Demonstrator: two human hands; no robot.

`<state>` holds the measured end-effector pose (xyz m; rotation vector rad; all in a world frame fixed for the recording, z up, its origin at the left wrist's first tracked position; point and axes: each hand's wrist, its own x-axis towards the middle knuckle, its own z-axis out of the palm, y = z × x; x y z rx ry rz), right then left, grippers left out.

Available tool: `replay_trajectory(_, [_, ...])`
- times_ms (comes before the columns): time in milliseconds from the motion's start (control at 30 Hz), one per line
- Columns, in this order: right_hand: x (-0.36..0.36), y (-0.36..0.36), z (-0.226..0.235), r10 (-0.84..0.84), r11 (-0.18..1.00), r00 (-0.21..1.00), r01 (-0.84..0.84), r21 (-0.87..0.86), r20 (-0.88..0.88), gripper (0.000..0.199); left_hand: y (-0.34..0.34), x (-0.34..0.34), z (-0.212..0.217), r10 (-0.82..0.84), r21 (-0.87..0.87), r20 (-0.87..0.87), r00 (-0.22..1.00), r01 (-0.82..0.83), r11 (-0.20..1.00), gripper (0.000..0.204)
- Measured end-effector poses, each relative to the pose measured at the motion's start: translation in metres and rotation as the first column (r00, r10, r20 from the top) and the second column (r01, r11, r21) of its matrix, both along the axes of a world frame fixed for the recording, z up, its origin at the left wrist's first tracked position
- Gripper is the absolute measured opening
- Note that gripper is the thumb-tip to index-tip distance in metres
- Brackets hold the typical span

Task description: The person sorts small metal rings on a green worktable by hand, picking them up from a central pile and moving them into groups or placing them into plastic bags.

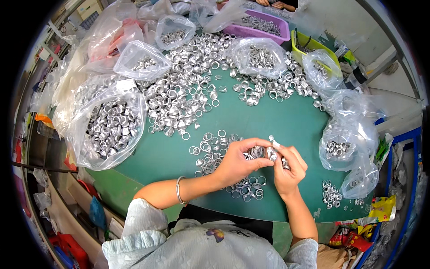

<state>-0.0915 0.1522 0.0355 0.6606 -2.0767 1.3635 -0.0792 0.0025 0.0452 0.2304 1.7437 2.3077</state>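
Note:
Close together over the near middle of the table, my left hand (239, 161) and my right hand (289, 170) meet at the fingertips. Several silver metal rings (256, 152) are cupped in the curled left fingers. Between thumb and fingers, the right hand pinches small silver rings (272, 154), partly hidden by the fingers. A loose pile of rings (208, 154) spreads on the table left of and beneath my left hand. More rings (246, 188) lie just below the hands, near the table edge.
A green tabletop (286, 121) carries a large heap of rings (179, 94). Around it stand open plastic bags of rings (114, 127), a purple basket (251, 32) and a yellow-green basket (333, 56). A small ring pile (331, 195) lies near right. Another person's hands (277, 4) show at the far edge.

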Motion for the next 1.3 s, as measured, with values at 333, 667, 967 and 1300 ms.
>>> replay_trajectory(333, [0.016,-0.008,-0.021,0.397,0.821,0.737,-0.019,-0.570,0.547,0.016,-0.008,-0.004,-0.027,0.096,-0.158,-0.145,0.985,-0.119,0.980,0.031])
replay_trajectory(667, [0.011,0.006,-0.024,0.547,0.791,0.569,-0.112,-0.602,0.614,0.006,-0.011,-0.005,-0.030,0.046,-0.237,-0.165,0.985,-0.085,0.968,0.029])
replay_trajectory(967, [0.014,0.012,-0.023,0.678,0.639,0.527,-0.077,-0.765,0.513,0.007,-0.011,-0.005,-0.030,0.050,-0.132,-0.119,0.992,-0.066,0.989,0.030])
replay_trajectory(1300, [0.010,0.005,-0.020,0.411,0.909,0.815,-0.331,-0.254,0.409,0.013,-0.011,-0.003,-0.029,-0.100,0.203,0.245,0.964,0.050,0.978,0.031])
